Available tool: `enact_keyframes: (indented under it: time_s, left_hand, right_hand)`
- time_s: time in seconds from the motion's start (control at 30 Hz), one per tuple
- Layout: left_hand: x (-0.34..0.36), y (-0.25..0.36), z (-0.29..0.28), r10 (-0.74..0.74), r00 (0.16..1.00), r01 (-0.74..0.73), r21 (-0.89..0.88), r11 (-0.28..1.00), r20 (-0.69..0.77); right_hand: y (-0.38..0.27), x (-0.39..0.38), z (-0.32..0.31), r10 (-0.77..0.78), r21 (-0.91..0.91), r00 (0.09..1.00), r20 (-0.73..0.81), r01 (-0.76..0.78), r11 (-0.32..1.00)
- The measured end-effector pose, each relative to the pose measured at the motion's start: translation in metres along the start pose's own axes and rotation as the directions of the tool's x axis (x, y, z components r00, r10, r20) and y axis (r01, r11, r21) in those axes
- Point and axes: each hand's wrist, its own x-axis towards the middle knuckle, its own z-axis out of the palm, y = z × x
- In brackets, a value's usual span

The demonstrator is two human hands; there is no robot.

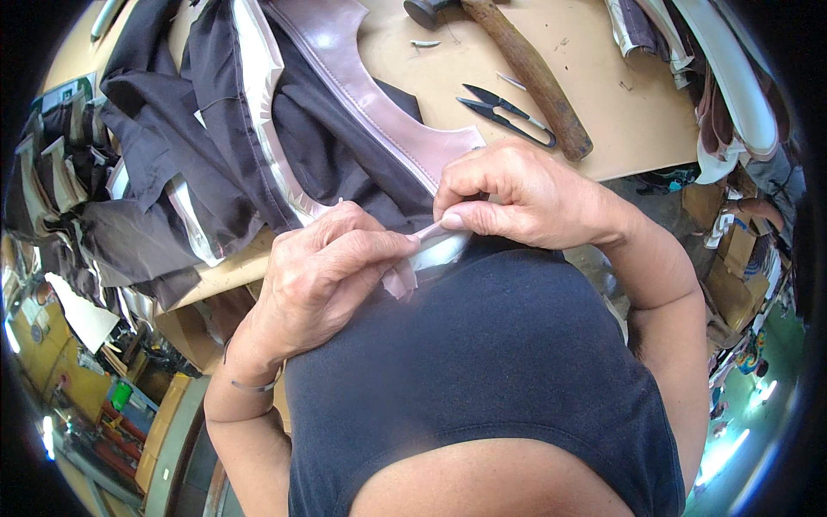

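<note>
A mauve leather-like panel (392,112) with a stitched seam lies over dark lining cloth (301,95) on the table. Its near edge hangs over the table's front, where both hands pinch it. My left hand (323,267) is closed on the edge strip, thumb hidden beneath the fingers. Close by on the right, my right hand (508,198) pinches the same edge between thumb and curled fingers. Between the hands a pale underside (441,252) of the piece shows, and a loose mauve end sticks out below my left fingers.
A wooden-handled hammer (525,65) and black thread snips (504,112) lie on the tan tabletop (637,112) beyond my right hand. Strips of leather-like pieces (724,77) hang at the far right. More dark cloth pieces (142,233) spread along the left side.
</note>
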Motion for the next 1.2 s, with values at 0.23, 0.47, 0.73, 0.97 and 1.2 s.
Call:
enact_keyframes:
  time_s: [0.23,0.47,0.73,0.97,1.2]
  left_hand:
    - [0.002,0.0,-0.002,-0.027,1.0,0.027,-0.004,1.0,0.01]
    - [0.004,0.009,-0.002,-0.213,0.977,0.214,-0.049,0.976,0.026]
    - [0.007,0.01,-0.009,-0.31,0.939,0.329,-0.127,0.936,0.147]
    - [0.007,0.011,-0.007,-0.378,0.906,0.422,-0.347,0.838,0.189]
    - [0.01,0.012,-0.01,-0.416,0.876,0.48,-0.361,0.8,0.244]
  right_hand:
    - [-0.004,0.006,-0.003,0.097,0.071,0.991,0.096,-0.104,0.992]
    - [-0.004,0.004,0.002,-0.024,0.023,1.0,-0.012,0.024,0.999]
    - [-0.001,0.005,0.007,-0.049,0.069,0.998,-0.047,0.052,0.996]
    - [-0.002,0.008,0.0,0.013,0.187,0.997,0.071,-0.026,0.982]
    - [-0.002,0.008,0.008,-0.015,0.124,0.999,0.035,0.01,0.992]
